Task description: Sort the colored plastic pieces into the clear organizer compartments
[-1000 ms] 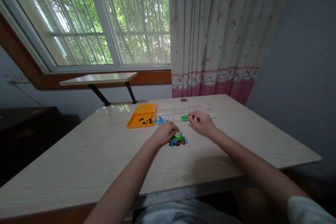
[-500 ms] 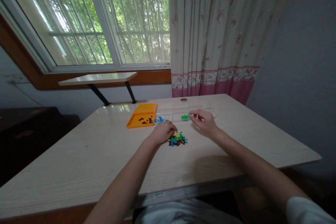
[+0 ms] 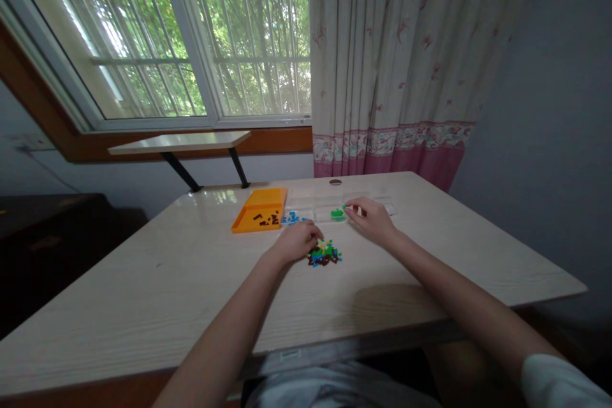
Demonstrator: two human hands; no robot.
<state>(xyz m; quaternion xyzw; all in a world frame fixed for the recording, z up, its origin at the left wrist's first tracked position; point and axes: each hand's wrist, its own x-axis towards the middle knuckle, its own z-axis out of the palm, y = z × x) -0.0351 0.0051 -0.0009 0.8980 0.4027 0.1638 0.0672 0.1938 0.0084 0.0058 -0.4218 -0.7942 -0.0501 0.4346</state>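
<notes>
A mixed pile of small green, blue, yellow and dark brown plastic pieces (image 3: 325, 254) lies on the table. My left hand (image 3: 297, 240) rests at the pile's left edge with fingers curled together; whatever is between its fingertips is hidden. Farther back, my right hand (image 3: 373, 219) pinches a small green piece (image 3: 345, 207) at the right side of a clear box. Green pieces (image 3: 337, 214) lie in that box, just left of my right fingertips. Blue pieces (image 3: 292, 217) sit in another clear box, behind my left hand.
An open orange case (image 3: 243, 223) holding dark brown pieces stands at the left of the clear boxes. Another clear box is partly covered by my right hand. A small raised shelf (image 3: 182, 141) stands at the table's back left, below the window.
My right hand has shifted very slightly at the green pieces' box, and the green piece shows more plainly at its fingertips. My left hand stays by the pile.
</notes>
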